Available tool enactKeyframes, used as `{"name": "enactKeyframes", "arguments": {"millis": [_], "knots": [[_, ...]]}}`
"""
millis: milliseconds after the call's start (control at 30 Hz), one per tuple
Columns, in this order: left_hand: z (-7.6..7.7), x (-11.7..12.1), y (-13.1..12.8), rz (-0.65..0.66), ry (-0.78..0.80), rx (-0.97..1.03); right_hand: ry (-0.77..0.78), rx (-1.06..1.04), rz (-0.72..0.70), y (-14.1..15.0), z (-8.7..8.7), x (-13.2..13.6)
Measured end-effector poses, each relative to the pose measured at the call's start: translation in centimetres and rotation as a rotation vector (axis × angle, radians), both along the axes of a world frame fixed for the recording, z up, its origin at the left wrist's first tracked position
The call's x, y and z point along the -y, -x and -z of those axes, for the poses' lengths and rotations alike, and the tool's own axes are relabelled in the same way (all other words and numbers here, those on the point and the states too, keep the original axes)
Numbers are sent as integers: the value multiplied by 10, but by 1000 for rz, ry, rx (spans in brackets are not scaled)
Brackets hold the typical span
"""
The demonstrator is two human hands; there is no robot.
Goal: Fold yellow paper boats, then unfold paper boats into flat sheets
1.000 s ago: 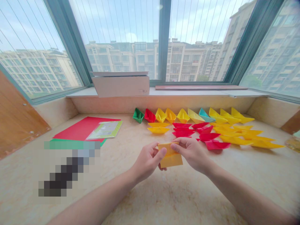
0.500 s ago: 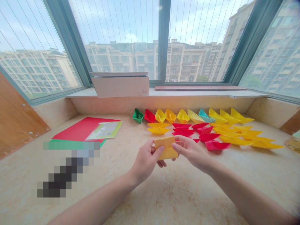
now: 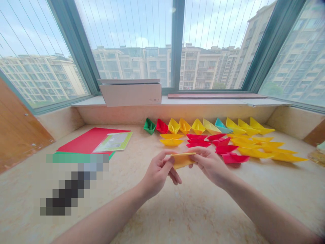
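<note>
A folded piece of yellow-orange paper [image 3: 183,160] is held up over the counter between my two hands. My left hand [image 3: 162,168] pinches its left end, thumb on the near face, with other fingers curled below. At the right end, my right hand [image 3: 207,163] grips the paper between thumb and fingers. The paper is tilted, so only a narrow strip of its face and its top edge show. Just beyond my hands sit red paper boats [image 3: 198,143] and a yellow paper boat pair [image 3: 171,142].
Several folded boats stand in a back row, from a green boat [image 3: 149,126] to yellow ones; more yellow boats [image 3: 256,152] lie right. Red paper sheets [image 3: 86,140] and a clear packet [image 3: 114,141] lie left. A white box [image 3: 130,94] rests on the sill.
The yellow paper has tipped from showing a broad, nearly square face to a narrow strip. My right hand has shifted slightly along its edge; both hands still hold it.
</note>
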State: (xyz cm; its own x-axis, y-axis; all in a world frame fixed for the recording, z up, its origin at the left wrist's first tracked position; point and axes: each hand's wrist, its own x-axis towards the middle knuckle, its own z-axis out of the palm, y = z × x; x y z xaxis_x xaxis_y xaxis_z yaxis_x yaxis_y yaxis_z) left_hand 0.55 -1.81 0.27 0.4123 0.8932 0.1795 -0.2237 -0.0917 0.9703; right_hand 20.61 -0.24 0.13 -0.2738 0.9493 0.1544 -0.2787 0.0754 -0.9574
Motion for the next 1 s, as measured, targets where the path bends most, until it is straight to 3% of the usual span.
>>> {"name": "enactKeyframes", "arguments": {"millis": [333, 467, 767, 867, 1000], "knots": [[1, 1, 2, 75, -24, 3, 161, -188, -1, 6, -10, 7], [2, 3, 2, 75, -43, -36, 136, -161, 15, 4, -6, 5], [5, -1, 1, -75, -94, -81, -13, -24, -56, 3, -5, 5], [5, 2, 0, -28, -107, -78, -98, 140, -15, 2, -3, 3], [4, 5, -1, 49, -87, -32, -113, 205, 46, 1, -2, 3]]}}
